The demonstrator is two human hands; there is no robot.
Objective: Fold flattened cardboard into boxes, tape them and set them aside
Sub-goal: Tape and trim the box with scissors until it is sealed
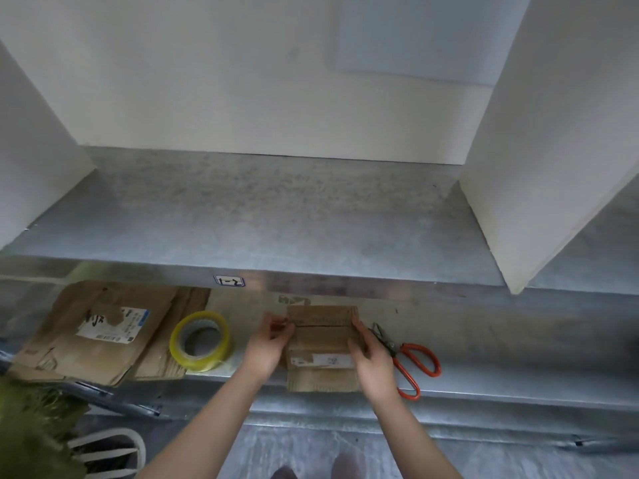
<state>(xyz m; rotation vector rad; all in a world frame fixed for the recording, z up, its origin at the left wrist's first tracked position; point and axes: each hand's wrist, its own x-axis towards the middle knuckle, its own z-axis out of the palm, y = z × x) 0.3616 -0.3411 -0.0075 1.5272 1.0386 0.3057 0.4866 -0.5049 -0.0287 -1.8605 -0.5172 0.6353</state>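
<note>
Shoe tips (313,471), blurred, are cut off by the lower frame edge. A small cardboard box (321,344) is held between both hands: its left edge is pinched by the left hand (269,342), and its right side is pressed by the straight-fingered right hand (370,361). Red-handled scissors (411,363) to the box's right are partly hidden; a tape roll (200,340) lies to its left.

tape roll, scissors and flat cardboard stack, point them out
tape roll (207,364): head view, yellow outer wall at lower right
scissors (409,346): head view, red handle near the pivot
flat cardboard stack (69,354): head view, top sheet left of its label
</note>
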